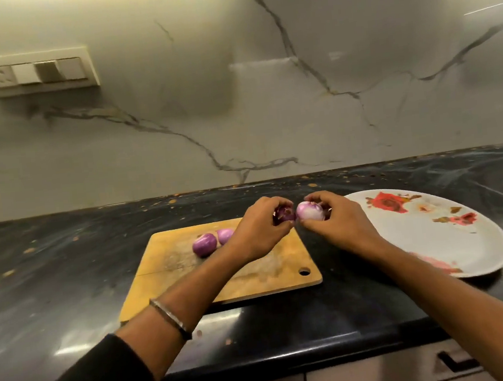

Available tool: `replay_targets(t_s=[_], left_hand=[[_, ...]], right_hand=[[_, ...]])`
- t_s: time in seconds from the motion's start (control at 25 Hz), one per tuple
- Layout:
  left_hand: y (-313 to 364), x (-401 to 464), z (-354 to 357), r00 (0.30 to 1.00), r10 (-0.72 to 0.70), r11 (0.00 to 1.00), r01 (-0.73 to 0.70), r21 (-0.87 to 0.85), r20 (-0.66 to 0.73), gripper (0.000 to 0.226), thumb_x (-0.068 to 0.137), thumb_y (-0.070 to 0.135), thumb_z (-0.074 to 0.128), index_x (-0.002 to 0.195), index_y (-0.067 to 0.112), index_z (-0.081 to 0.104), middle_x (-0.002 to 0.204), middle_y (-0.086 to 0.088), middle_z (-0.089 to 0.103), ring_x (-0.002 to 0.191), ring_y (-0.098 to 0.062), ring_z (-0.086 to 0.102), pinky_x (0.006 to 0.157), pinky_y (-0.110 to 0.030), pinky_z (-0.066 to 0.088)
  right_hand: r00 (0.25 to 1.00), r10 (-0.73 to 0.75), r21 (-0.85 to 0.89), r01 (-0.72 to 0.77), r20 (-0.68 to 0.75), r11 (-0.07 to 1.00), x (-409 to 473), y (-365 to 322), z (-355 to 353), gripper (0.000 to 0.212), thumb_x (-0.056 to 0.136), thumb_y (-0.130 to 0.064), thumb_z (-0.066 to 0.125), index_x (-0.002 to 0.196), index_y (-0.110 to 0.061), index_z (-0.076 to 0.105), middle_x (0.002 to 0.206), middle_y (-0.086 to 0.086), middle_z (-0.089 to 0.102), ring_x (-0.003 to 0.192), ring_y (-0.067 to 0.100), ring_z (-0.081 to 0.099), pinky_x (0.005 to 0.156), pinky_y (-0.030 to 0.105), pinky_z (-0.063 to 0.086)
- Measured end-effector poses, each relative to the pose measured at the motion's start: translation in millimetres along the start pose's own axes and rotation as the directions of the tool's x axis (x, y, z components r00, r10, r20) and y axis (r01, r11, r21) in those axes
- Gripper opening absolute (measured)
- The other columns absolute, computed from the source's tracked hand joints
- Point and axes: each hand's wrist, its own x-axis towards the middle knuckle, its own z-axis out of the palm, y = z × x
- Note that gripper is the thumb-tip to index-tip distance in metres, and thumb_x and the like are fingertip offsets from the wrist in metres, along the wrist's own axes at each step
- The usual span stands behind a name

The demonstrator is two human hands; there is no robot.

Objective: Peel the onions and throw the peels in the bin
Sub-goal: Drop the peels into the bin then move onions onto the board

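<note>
My right hand (335, 223) pinches a pale, peeled-looking onion (309, 211) above the far right corner of the wooden cutting board (252, 277). My left hand (258, 229) grips a dark purple piece of onion peel (284, 215) right beside it. Two peeled purple onions lie on the board's far side: one (204, 244) in full view, the other (224, 235) partly hidden behind my left wrist. No bin is in view.
A white plate (470, 240) with red flower prints and a few peel scraps sits on the black counter (67, 269) to the right of the board. Behind stands a marble wall with a switch panel (39, 72). A drawer handle (454, 361) shows below the counter edge.
</note>
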Motion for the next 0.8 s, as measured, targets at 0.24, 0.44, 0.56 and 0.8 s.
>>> replay_targets(t_s=[0.24, 0.44, 0.56, 0.8], left_hand=[[-43, -78, -57, 0.984, -0.14, 0.99, 0.136, -0.039, -0.109, 0.037, 0.084, 0.033, 0.077, 0.116, 0.024, 0.06, 0.094, 0.009, 0.067, 0.079, 0.002, 0.061, 0.069, -0.013, 0.049], [-66, -114, -69, 0.955, -0.246, 0.969, 0.24, -0.054, -0.166, 0.027, 0.085, 0.033, 0.076, 0.107, 0.021, 0.066, 0.091, 0.008, 0.07, 0.08, -0.004, 0.063, 0.075, -0.028, 0.054], [-73, -120, -62, 0.948, -0.235, 0.965, 0.254, 0.067, -0.216, 0.027, 0.087, 0.041, 0.072, 0.107, 0.023, 0.068, 0.097, 0.008, 0.066, 0.082, -0.006, 0.057, 0.074, -0.026, 0.049], [-84, -120, -58, 0.928, -0.27, 0.956, 0.29, 0.041, -0.257, 0.042, 0.081, 0.046, 0.076, 0.112, 0.029, 0.053, 0.11, 0.009, 0.05, 0.094, -0.005, 0.051, 0.08, -0.02, 0.044]], right_hand=[[0.986, -0.118, 0.067, 0.111, 0.119, 0.992, -9, -57, 64, 0.05, 0.074, -0.034, 0.08, 0.122, -0.028, 0.066, 0.109, -0.003, 0.066, 0.094, 0.009, 0.064, 0.083, 0.026, 0.056], [0.979, -0.134, 0.071, 0.124, 0.156, 0.99, -13, -77, 105, 0.051, 0.071, -0.034, 0.082, 0.116, -0.021, 0.063, 0.103, -0.001, 0.066, 0.088, 0.014, 0.065, 0.074, 0.026, 0.056], [0.969, -0.135, 0.039, 0.129, 0.206, 0.991, -17, -72, 120, 0.047, 0.072, -0.031, 0.081, 0.115, -0.023, 0.064, 0.107, -0.002, 0.069, 0.091, 0.014, 0.064, 0.078, 0.029, 0.056], [0.965, -0.139, 0.002, 0.142, 0.221, 0.99, -18, -62, 125, 0.063, 0.075, -0.035, 0.082, 0.132, -0.026, 0.055, 0.124, -0.002, 0.057, 0.109, 0.013, 0.055, 0.095, 0.028, 0.049]])
